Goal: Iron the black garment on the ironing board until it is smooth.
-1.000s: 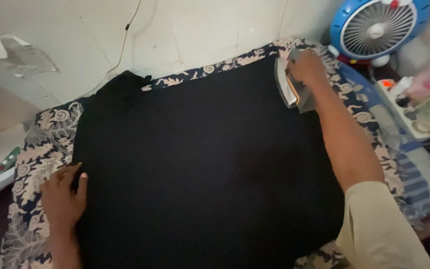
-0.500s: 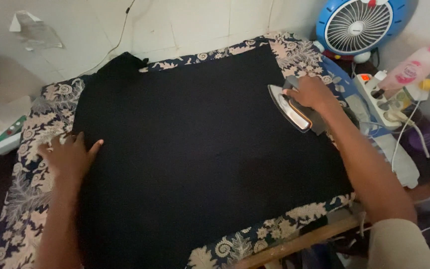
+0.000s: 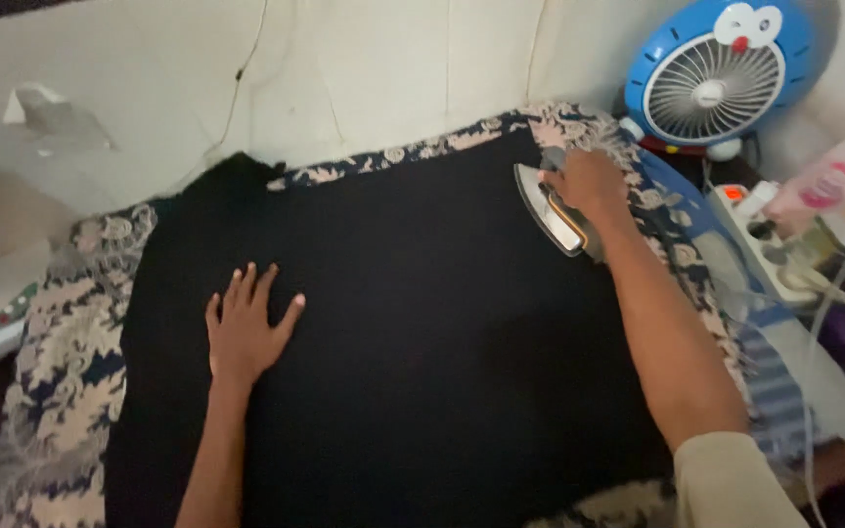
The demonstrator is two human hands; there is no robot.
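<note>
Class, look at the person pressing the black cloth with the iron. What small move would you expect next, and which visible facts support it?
Probably a stroke of the iron leftward across the black cloth. The right hand holds it at the cloth's far right edge, a wide stretch lies between it and the left hand, which presses flat on the fabric.

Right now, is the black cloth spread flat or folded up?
Spread flat: the black cloth covers most of the patterned pad, left hand pressed open on it.

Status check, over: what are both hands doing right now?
Left hand flat on black cloth, fingers spread. Right hand gripping iron at cloth's far right edge. Nothing lying on the cloth between them.
</note>
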